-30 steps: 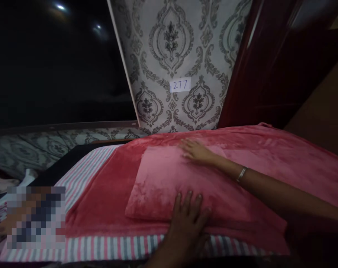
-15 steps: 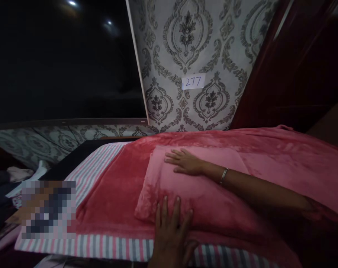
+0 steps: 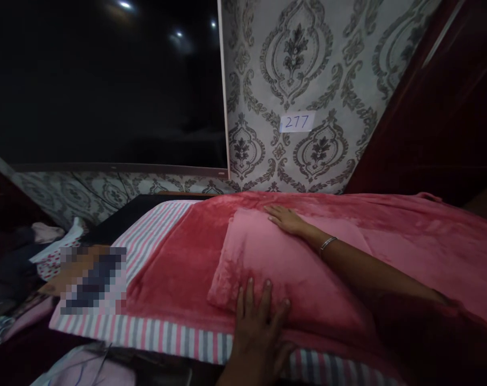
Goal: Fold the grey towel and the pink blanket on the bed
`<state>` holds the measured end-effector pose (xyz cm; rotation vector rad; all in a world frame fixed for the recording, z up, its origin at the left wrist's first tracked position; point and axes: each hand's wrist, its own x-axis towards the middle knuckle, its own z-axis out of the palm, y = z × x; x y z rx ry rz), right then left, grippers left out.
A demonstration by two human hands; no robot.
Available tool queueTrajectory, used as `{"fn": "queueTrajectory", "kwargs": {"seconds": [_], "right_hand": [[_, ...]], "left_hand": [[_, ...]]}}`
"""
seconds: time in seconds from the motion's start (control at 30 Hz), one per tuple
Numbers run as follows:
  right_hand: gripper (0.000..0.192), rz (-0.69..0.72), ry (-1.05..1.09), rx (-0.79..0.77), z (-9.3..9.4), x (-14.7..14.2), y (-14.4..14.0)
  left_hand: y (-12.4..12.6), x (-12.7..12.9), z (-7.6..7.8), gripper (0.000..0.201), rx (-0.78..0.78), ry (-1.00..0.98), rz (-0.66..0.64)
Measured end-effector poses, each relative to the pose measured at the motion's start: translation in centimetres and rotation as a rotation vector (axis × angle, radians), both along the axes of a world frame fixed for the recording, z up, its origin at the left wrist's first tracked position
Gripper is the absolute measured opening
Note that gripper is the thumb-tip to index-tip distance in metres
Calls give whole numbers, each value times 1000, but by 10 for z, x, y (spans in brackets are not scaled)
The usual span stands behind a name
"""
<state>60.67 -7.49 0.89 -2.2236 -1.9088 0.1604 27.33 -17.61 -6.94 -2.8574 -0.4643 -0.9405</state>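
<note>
A red and pink plush blanket (image 3: 171,268) lies spread over a board with a striped cover (image 3: 155,335). On it is a folded pink section (image 3: 267,241) with a fuzzy left edge. My right hand (image 3: 285,220), with a silver bracelet on its wrist, rests flat at the far edge of this section, fingers stretched out. Nearer to me, my left hand (image 3: 257,327) lies with spread fingers on the section's near edge. Neither hand grips the cloth. The right part of the blanket passes under my right arm, which hides some of it.
A large dark television (image 3: 106,86) stands behind on the left. Patterned wallpaper (image 3: 295,59) carries a paper label (image 3: 297,122) reading 277. A dark red glossy panel (image 3: 436,107) is at the right. Piled cloths (image 3: 46,233) lie at the left, near a blurred-out patch.
My right hand has slid away from me, from the middle of the pink section to its far edge. My left hand stays on the near edge. The view has shifted slightly left.
</note>
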Motion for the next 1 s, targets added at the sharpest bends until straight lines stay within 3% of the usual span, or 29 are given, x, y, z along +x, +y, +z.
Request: {"fn": "queueTrajectory", "kwargs": {"seconds": [0.1, 0.23, 0.3, 0.37, 0.5, 0.7, 0.87, 1.0], "right_hand": [[59, 111, -58, 96, 12, -39, -9], [50, 587, -109, 99, 18, -110, -32], [50, 741, -106, 53, 17, -132, -38], [53, 786, -99, 19, 15, -137, -33], [60, 626, -106, -41, 16, -107, 7], [62, 341, -29, -128, 8, -52, 70], [62, 167, 49, -81, -12, -31, 87], [58, 136, 68, -14, -8, -31, 90]], "left_hand": [[6, -7, 13, 74, -40, -39, -16], [27, -17, 27, 54, -38, -111, 56], [35, -21, 25, 55, -37, -96, 128], [39, -23, 17, 64, -47, -63, 193], [36, -25, 0, 75, -49, -19, 234], [36, -24, -5, 83, -57, -8, 250], [39, -22, -10, 79, -77, -95, 238], [39, -23, -4, 76, -117, -121, 213]]}}
